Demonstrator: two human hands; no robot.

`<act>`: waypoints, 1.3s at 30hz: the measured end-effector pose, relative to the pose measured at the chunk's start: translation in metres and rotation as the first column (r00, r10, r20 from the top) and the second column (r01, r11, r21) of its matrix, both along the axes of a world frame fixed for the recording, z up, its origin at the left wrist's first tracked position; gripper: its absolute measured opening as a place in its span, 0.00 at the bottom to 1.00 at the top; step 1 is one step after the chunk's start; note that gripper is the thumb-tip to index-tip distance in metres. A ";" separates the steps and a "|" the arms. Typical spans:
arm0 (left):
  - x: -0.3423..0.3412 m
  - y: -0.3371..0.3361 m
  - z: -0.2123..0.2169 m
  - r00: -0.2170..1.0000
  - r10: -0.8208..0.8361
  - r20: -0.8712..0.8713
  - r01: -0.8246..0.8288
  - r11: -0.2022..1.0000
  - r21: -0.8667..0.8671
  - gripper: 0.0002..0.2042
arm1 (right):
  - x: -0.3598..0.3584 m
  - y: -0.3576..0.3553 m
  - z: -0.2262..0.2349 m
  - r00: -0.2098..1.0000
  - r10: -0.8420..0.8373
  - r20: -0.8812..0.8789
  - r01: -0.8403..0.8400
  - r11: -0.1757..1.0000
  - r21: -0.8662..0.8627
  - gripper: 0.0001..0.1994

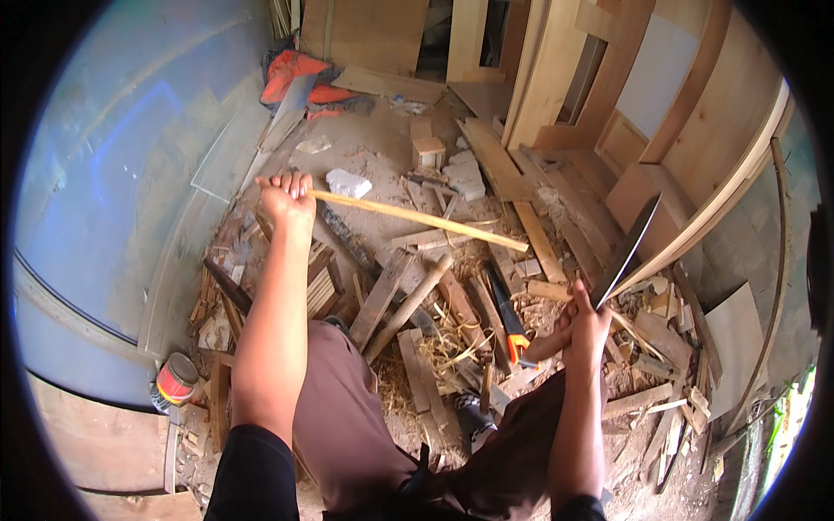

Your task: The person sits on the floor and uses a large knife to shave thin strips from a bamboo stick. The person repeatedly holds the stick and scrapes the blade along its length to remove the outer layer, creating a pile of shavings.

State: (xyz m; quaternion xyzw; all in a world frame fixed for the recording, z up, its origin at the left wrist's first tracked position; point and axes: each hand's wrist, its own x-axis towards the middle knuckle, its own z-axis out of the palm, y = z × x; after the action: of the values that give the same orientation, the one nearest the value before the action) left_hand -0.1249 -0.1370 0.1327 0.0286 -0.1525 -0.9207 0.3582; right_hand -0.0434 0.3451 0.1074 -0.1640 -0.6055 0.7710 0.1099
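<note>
Far left, by the floor's left edge, a small red-and-white can (176, 379) stands next to scrap wood, well apart from the work. The left hand (287, 196) is curled into a fist round one end of a long thin wooden stick (417, 219), held out at arm's length; the stick runs rightward and slightly down over the littered floor (382, 148), its far end free and touching nothing I can see. Below it, approx. mid-floor, lie plank offcuts, curly shavings (443, 347) and a handsaw with an orange-black handle (512, 330), not in use. The right hand (580, 323) is wrapped tight round the handle of a long dark blade (627, 252) (a machete, by the look), raised and pointing up-right, apart from the stick. Judging by this: the stick is thin and fairly even already, and the shavings suggest trimming is well along, but blade and stick aren't in contact, so the next cut isn't begun. How much is left to shave I can't tell.
</note>
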 end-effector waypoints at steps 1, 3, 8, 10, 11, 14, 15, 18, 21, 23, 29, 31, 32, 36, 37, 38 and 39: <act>-0.003 0.003 -0.002 1.000 -0.018 -0.008 0.018 1.000 0.019 0.29 | 0.009 -0.003 0.008 1.000 0.017 0.013 -0.016 0.998 -0.068 0.13; -0.009 0.014 -0.003 0.997 -0.068 -0.021 0.069 0.996 0.059 0.29 | 0.017 -0.012 0.019 0.999 0.044 -0.027 -0.047 0.988 -0.149 0.14; -0.021 0.030 0.003 0.961 -0.227 -0.156 0.243 0.966 0.093 0.29 | 0.004 -0.020 0.007 0.994 -0.083 -0.078 0.080 0.996 -0.041 0.18; -0.021 0.031 0.005 0.936 -0.284 -0.209 0.304 0.950 0.068 0.29 | 0.000 -0.017 -0.002 0.983 -0.046 -0.176 0.045 0.999 -0.005 0.19; -0.022 0.031 0.007 0.919 -0.297 -0.258 0.321 0.946 0.052 0.28 | -0.004 -0.014 -0.004 0.979 -0.026 -0.203 0.025 1.000 -0.010 0.19; -0.024 0.037 0.012 0.906 -0.304 -0.296 0.333 0.942 0.051 0.28 | -0.010 -0.010 -0.011 0.971 0.034 -0.235 -0.035 0.999 -0.002 0.19; -0.026 0.040 0.014 0.900 -0.308 -0.309 0.340 0.939 0.053 0.28 | -0.012 -0.010 -0.014 0.972 0.051 -0.230 -0.050 0.999 0.012 0.19; -0.024 0.039 0.015 0.901 -0.304 -0.310 0.337 0.940 0.057 0.28 | -0.009 -0.017 -0.014 0.964 0.132 -0.229 -0.152 0.986 -0.072 0.17; -0.021 0.028 0.015 0.875 -0.313 -0.370 0.354 0.934 0.046 0.28 | -0.007 -0.024 -0.015 0.948 0.169 -0.271 -0.220 0.961 -0.168 0.15; -0.020 0.029 0.014 0.876 -0.306 -0.373 0.347 0.937 0.045 0.28 | -0.009 -0.024 -0.019 0.937 0.187 -0.296 -0.243 0.955 -0.167 0.13; -0.014 0.024 0.014 0.863 -0.305 -0.404 0.341 0.940 0.018 0.28 | -0.011 -0.029 -0.015 0.943 0.192 -0.271 -0.262 0.931 -0.253 0.13; -0.012 0.022 0.014 0.862 -0.303 -0.408 0.337 0.941 0.014 0.28 | -0.012 -0.031 -0.015 0.948 0.183 -0.258 -0.257 0.922 -0.289 0.12; -0.011 0.023 0.015 0.864 -0.298 -0.406 0.331 0.944 0.010 0.27 | -0.013 -0.032 -0.015 0.950 0.181 -0.255 -0.257 0.917 -0.306 0.12; -0.005 0.030 0.020 0.886 -0.271 -0.376 0.315 0.947 0.059 0.27 | -0.012 -0.031 -0.020 0.940 0.194 -0.281 -0.275 0.918 -0.286 0.11; -0.003 0.031 0.021 0.802 -0.355 -0.480 0.395 0.918 -0.018 0.27 | -0.012 -0.031 -0.022 0.937 0.200 -0.287 -0.280 0.921 -0.272 0.12; -0.003 0.030 0.022 0.862 -0.307 -0.404 0.352 0.935 0.040 0.28 | -0.013 -0.030 -0.022 0.934 0.205 -0.292 -0.283 0.924 -0.258 0.12; -0.005 0.033 0.022 0.911 -0.258 -0.321 0.302 0.949 0.094 0.28 | -0.013 -0.030 -0.022 0.926 0.224 -0.303 -0.307 0.915 -0.262 0.12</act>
State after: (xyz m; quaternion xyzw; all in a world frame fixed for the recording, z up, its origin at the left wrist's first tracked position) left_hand -0.1296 -0.1041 0.1552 -0.1106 -0.0322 -0.9643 0.2384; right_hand -0.0564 0.3148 0.0850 0.0106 -0.4755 0.8778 0.0572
